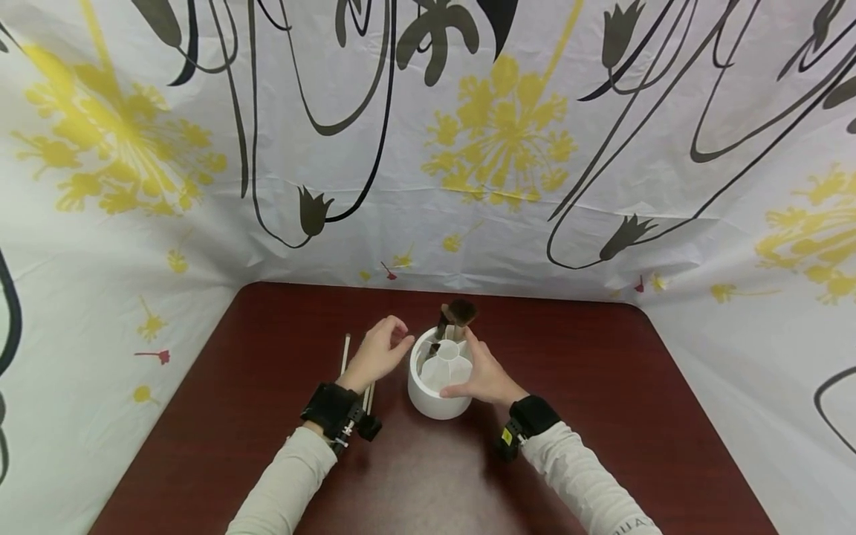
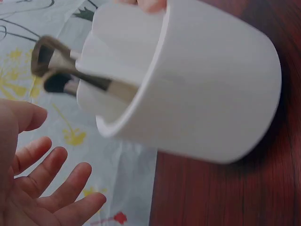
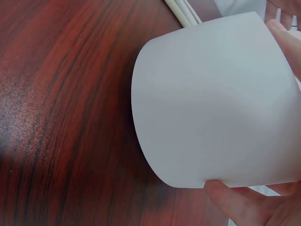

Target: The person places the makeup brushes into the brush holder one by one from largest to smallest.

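Brushes (image 1: 455, 318), two, stand bristles-up in the white divided holder (image 1: 438, 397) mid-table. Right hand (image 1: 483, 375) cups the holder's right side, thumb on the front wall. Left hand (image 1: 380, 355) hovers beside its left rim, fingers loosely spread, above thin white sticks (image 1: 345, 354).

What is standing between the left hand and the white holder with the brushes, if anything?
Nothing visible. The left hand is open just to the left of the white holder, with only bare table between them. The right hand already holds the holder's other side. The white sticks lie under and behind the left hand, not in its way.
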The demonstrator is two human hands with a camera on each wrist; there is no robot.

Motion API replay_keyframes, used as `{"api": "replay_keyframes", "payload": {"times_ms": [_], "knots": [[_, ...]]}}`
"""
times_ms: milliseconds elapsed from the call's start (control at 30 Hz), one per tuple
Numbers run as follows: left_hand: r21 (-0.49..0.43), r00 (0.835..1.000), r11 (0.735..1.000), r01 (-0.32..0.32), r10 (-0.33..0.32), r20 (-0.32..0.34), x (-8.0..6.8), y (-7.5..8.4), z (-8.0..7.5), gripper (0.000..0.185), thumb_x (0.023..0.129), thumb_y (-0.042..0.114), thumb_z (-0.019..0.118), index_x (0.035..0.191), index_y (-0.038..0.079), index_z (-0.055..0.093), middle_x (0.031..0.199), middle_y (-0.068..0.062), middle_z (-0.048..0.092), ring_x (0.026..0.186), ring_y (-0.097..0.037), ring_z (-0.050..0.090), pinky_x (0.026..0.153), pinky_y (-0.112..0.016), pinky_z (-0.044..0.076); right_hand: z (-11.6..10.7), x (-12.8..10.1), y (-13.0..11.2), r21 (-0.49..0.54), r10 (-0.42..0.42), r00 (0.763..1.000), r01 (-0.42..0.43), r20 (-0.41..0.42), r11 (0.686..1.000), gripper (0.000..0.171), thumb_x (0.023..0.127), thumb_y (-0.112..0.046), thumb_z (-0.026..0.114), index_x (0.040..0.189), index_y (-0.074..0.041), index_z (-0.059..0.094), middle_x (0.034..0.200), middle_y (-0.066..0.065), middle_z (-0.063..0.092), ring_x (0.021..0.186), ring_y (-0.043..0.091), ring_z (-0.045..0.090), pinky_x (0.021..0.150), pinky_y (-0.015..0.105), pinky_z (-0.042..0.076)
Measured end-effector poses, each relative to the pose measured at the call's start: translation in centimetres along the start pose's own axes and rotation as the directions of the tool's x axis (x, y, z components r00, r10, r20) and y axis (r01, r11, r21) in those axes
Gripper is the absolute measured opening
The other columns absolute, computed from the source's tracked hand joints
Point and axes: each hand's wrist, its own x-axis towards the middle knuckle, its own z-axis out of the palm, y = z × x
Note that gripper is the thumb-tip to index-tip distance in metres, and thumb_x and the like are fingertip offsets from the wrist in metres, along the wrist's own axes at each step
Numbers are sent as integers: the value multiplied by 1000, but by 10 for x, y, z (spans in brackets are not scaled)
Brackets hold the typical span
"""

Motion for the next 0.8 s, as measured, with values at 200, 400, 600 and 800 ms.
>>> {"api": "replay_keyframes", "payload": {"times_ms": [200, 400, 600, 800], "knots": [[49, 999, 998, 40, -40, -14, -1, -15, -16, 17, 87, 19, 58, 96, 5, 55, 94, -9, 56, 87, -23, 58, 76, -36, 48, -2, 0, 2, -18, -33, 999, 33, 4, 999, 125, 54, -44, 83, 146, -10, 6, 141, 18, 29, 123, 27, 37, 95, 45, 36], [147, 996, 987, 72, -79, 44, 1, -29, -35, 19, 88, 18, 57, 100, 3, 54, 94, -10, 53, 83, -22, 53, 72, -36, 45, -6, -2, 2, 12, -66, 997, 65, 32, 998, 122, 59, -43, 81, 146, -12, 2, 143, 15, 28, 125, 28, 33, 95, 48, 35], [180, 991, 980, 87, -103, 82, 1, -43, -49, 19, 87, 14, 55, 102, 1, 53, 98, -13, 53, 89, -26, 54, 76, -39, 46, -9, -6, 0, 33, -101, 994, 100, 43, 994, 121, 62, -42, 80, 146, -14, -2, 140, 17, 29, 123, 28, 34, 93, 48, 37], [225, 991, 970, 91, -111, 79, -1, -60, -61, 17, 87, 7, 52, 102, -1, 54, 101, -17, 53, 90, -29, 54, 76, -42, 45, -11, -14, 0, 38, -165, 985, 163, 49, 986, 124, 62, -39, 81, 145, -18, -10, 137, 20, 30, 123, 31, 33, 93, 50, 36]]}}
